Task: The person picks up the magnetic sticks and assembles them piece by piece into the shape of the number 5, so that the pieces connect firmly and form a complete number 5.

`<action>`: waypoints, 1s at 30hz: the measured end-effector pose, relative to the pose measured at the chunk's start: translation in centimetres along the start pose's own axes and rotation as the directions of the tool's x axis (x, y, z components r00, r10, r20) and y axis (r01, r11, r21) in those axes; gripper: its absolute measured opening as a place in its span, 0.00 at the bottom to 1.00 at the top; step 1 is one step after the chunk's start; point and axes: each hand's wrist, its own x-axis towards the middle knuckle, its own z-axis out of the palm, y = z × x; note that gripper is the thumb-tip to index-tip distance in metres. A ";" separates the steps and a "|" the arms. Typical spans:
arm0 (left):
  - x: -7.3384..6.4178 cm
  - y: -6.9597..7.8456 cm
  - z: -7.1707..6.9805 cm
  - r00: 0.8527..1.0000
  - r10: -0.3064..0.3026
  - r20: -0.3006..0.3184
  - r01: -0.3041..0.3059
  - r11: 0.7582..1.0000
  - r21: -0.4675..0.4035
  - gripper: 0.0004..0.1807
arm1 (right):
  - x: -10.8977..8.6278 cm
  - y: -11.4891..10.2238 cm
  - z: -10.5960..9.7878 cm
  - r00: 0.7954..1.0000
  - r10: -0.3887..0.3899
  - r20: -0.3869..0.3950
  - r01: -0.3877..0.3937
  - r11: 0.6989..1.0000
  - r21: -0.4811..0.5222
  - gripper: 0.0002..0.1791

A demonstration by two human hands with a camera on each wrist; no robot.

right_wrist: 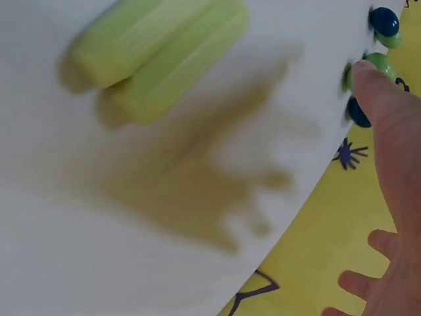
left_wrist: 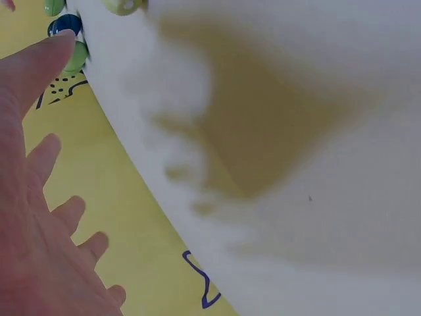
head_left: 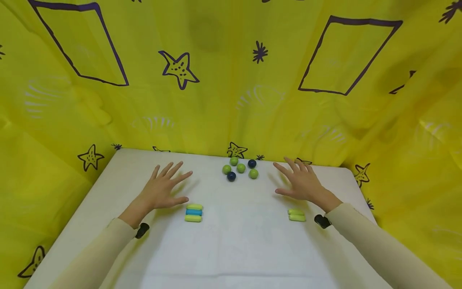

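Note:
My left hand [head_left: 163, 192] hovers over the left part of the white table, fingers spread and holding nothing. Just right of its thumb lie two yellow-green sticks [head_left: 193, 218] with a blue stick [head_left: 194, 212] between them, side by side. On the other side, my right hand [head_left: 300, 184] is also spread above the table, with nothing in it. Below it in the head view is a pair of light green sticks [head_left: 297, 218], seen close in the right wrist view [right_wrist: 177, 62]. Between the hands, near the far edge, sit several green balls [head_left: 241, 168] and two dark blue balls [head_left: 231, 176].
A yellow cloth [head_left: 216, 112] with drawn stars and outlined shapes hangs behind and around the white table [head_left: 231, 241]. Dark wrist cameras [head_left: 322, 221] show beneath both wrists. Hand shadows fall on the tabletop.

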 end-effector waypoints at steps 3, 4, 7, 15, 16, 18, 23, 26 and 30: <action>0.3 0.5 0.5 1.000 0.006 0.010 -0.006 1.000 -0.030 0.42 | 1.2 -0.9 0.3 1.000 -0.004 -0.003 0.004 0.999 0.033 0.49; 0.3 0.7 0.7 1.000 0.005 0.010 -0.005 0.999 -0.050 0.41 | 1.6 -1.3 0.4 1.000 -0.002 -0.006 0.002 0.999 0.053 0.47; 0.5 1.2 1.2 1.000 0.014 0.002 -0.014 0.994 -0.113 0.38 | 2.8 -2.3 0.8 1.000 0.004 -0.026 -0.001 0.995 0.104 0.44; 0.6 2.6 1.8 0.998 0.034 0.052 -0.023 0.978 -0.207 0.29 | 5.1 -5.0 2.5 0.997 0.071 -0.030 -0.061 0.963 0.261 0.35; 0.6 2.7 1.9 0.998 0.035 0.060 -0.022 0.977 -0.211 0.28 | 5.3 -5.2 2.8 0.996 0.081 -0.025 -0.071 0.958 0.277 0.34; 0.4 2.8 2.1 0.997 0.038 0.070 -0.022 0.976 -0.219 0.27 | 5.7 -5.7 3.4 0.995 0.100 -0.024 -0.089 0.950 0.300 0.33; 0.2 2.9 2.6 0.997 0.038 0.068 -0.020 0.969 -0.247 0.23 | 6.4 -6.5 4.5 0.986 0.163 -0.021 -0.147 0.932 0.333 0.29; 0.2 3.0 2.7 0.997 0.035 0.063 -0.017 0.966 -0.258 0.22 | 6.7 -6.8 4.9 0.983 0.182 -0.017 -0.165 0.925 0.343 0.26; 0.2 3.0 2.6 0.998 0.039 0.039 -0.027 0.961 -0.276 0.20 | 6.8 -7.0 4.8 0.979 0.201 -0.041 -0.173 0.915 0.366 0.22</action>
